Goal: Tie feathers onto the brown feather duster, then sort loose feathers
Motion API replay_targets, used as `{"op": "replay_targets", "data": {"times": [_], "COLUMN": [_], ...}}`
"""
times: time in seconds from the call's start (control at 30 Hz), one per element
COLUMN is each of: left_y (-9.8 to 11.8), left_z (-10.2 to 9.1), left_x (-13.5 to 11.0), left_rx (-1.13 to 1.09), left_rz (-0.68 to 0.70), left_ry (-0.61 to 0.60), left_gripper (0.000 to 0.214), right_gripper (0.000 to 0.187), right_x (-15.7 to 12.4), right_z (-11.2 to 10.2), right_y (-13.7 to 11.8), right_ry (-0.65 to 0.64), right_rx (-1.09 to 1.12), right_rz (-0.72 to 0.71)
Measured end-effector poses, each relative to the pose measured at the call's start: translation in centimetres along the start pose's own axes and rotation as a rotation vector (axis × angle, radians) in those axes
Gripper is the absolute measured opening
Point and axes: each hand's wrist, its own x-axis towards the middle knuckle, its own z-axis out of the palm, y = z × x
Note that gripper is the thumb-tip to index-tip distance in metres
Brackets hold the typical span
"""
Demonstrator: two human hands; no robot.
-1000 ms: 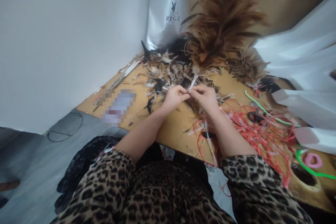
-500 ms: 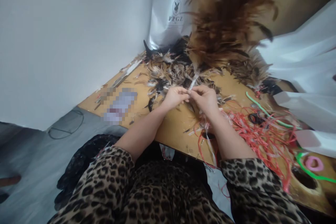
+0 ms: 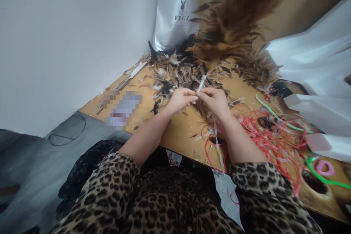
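Observation:
A feather duster with long brown plumes rises away from me, its upper part blurred. Its thin handle, wrapped in white strip, comes down between my hands. My left hand has its fingertips pinched at the lower end of that handle. Pressed against it from the other side, my right hand is closed on the handle with thumb and fingers. A pale strip hangs below my right wrist past the table edge; whether it joins the handle is hidden.
Loose brown and black feathers lie behind my hands on the wooden table. Tangled red strips spread to the right, near a green cord and a pink ring. A silver bag stands at the back.
The duster's plumes have swung and turned slightly, leaning a bit to the left. Both hands keep their pinch at nearly the same place.

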Motion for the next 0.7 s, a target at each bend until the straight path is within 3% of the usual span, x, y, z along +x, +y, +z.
{"op": "replay_targets", "data": {"times": [0.13,0.4,0.53,0.7], "left_y": [-0.3,-0.7,-0.2,1.0], "left_z": [0.5,0.4,0.4,-0.2], "left_x": [0.1,0.2,-0.2,-0.4], "left_rx": [-0.030,-0.084,-0.129,-0.138], "left_rz": [0.033,0.035,0.034,-0.006], "left_ry": [0.101,0.017,0.031,0.063], "left_gripper": [0.024,0.029,0.033,0.035], "right_gripper": [0.019,0.027,0.046,0.046], "right_x": [0.1,0.1,0.1,-0.6], "right_z": [0.2,0.5,0.1,-1.8], "right_y": [-0.2,-0.5,-1.1,-1.2], "right_ry": [0.007,-0.040,-0.034,-0.183], "right_rx": [-0.036,0.121,0.250,0.337], "right_rz": [0.012,0.034,0.133,0.318]}}
